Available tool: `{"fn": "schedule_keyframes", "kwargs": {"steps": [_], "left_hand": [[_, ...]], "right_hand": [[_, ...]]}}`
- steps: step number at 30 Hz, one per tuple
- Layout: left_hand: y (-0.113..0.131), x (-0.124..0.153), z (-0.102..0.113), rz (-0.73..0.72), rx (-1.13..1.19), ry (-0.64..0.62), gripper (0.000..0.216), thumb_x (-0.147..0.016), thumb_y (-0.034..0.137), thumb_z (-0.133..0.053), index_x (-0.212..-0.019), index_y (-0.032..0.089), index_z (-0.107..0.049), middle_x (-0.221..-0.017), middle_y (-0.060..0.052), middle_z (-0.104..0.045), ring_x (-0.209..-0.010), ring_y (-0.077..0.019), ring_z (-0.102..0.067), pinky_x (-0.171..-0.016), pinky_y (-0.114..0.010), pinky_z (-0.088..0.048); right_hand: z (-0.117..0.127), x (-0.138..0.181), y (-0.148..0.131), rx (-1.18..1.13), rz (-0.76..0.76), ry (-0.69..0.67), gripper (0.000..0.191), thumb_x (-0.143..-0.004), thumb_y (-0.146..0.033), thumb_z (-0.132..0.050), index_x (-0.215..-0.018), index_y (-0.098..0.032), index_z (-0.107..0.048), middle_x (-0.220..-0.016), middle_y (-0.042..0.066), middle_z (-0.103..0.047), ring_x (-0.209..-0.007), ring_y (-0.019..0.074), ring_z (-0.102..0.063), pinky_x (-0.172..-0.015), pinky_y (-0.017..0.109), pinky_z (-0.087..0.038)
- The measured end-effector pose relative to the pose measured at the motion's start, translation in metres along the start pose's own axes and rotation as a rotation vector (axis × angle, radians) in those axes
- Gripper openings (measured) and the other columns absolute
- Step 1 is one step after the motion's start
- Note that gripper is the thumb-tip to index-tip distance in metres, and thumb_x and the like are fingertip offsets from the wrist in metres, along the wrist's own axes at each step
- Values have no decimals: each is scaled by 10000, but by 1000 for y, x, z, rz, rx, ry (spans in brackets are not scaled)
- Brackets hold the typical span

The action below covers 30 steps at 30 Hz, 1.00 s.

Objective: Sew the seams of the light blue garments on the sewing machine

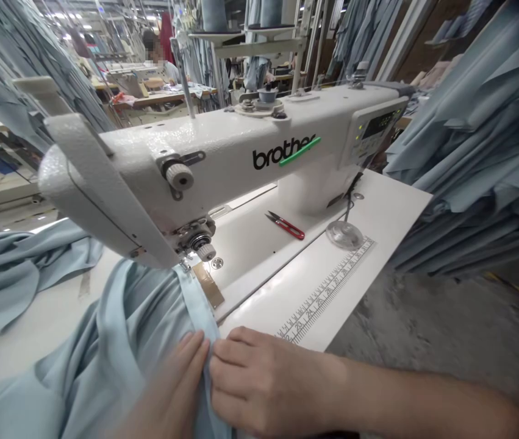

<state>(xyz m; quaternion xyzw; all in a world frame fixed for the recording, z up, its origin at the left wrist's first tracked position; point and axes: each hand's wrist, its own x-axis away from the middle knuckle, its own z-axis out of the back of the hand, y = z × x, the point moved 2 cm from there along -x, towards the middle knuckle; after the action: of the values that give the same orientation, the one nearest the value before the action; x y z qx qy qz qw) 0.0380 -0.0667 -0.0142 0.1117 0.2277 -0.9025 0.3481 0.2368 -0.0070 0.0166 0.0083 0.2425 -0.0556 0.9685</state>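
A light blue fabric piece (pixel 117 341) lies on the sewing table and runs up under the presser foot (pixel 186 266) of a white Brother sewing machine (pixel 222 152). My left hand (pixel 172 390) lies flat on the fabric, fingers stretched out beside a folded strip of it. My right hand (pixel 259 381) sits against the left one, its fingers curled and pinching the folded fabric edge. Both hands are at the near edge of the table, a short way in front of the needle.
Red thread snips (pixel 286 225) and a clear disc (pixel 344 234) lie on the white table (pixel 391 207), which has a ruler strip (pixel 327 289) stuck on it. More blue fabric (pixel 7 274) is heaped at left, and stacked blue pieces (pixel 483 158) hang at right. A person sits at a far station.
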Motion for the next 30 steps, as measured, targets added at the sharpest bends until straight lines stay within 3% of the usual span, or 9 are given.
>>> {"fn": "schedule_keyframes", "kwargs": {"steps": [2,5,7,10,19,26,30], "left_hand": [[0,1,-2,13,-14,-1,620,-850,-12,-342,-1464,58,-305,-1357,-73,-588,-1280,-146,-535,-1142,-233,-385],[1,7,-5,-3,3,60,534,-925,182,-363,-1439,37,-354,-1473,-118,-465,-1370,-200,-440,-1215,-313,-245],[1,13,-9,-33,33,42,579,-943,332,-377,-1441,38,-355,-1515,-132,-404,-1400,-224,-399,-1223,-336,-198],[1,21,-17,-64,58,-9,644,-933,447,-367,-1446,58,-356,-1500,-123,-433,-1384,-229,-421,-1219,-329,-194],[-13,14,-22,-11,65,39,497,-955,338,-370,-1404,135,-434,-1451,-60,-509,-1393,-183,-409,-1222,-301,-204],[-38,6,-27,20,23,49,503,-939,299,-370,-1396,103,-446,-1469,-106,-478,-1384,-192,-423,-1186,-274,-250],[-51,5,-26,154,152,7,530,-930,255,-342,-1456,200,-368,-1478,-33,-476,-1362,-151,-452,-1158,-245,-309]], "right_hand": [[1,1,1,13,2,-7,186,-970,-94,-439,-865,-123,-590,-914,84,-608,-887,222,-573,-734,332,-477],[4,9,-4,19,-45,-13,200,-977,-94,-409,-927,-102,-602,-986,120,-638,-1002,257,-597,-811,351,-497],[4,14,-10,37,-82,25,222,-981,-103,-398,-912,-101,-610,-1006,132,-658,-1050,275,-604,-847,363,-506],[1,17,-18,80,-129,127,255,-979,-98,-395,-871,-105,-625,-1003,134,-685,-1081,276,-613,-863,357,-518],[-10,4,-12,128,-187,248,280,-947,-44,-406,-812,-110,-643,-891,102,-706,-1030,241,-649,-839,321,-533],[-13,-12,10,85,-165,146,272,-960,-64,-368,-849,-107,-613,-952,131,-685,-1074,273,-615,-868,362,-498],[-8,-25,26,21,-170,-35,223,-938,-33,-384,-872,-112,-581,-936,120,-650,-1009,252,-596,-827,352,-474]]}}
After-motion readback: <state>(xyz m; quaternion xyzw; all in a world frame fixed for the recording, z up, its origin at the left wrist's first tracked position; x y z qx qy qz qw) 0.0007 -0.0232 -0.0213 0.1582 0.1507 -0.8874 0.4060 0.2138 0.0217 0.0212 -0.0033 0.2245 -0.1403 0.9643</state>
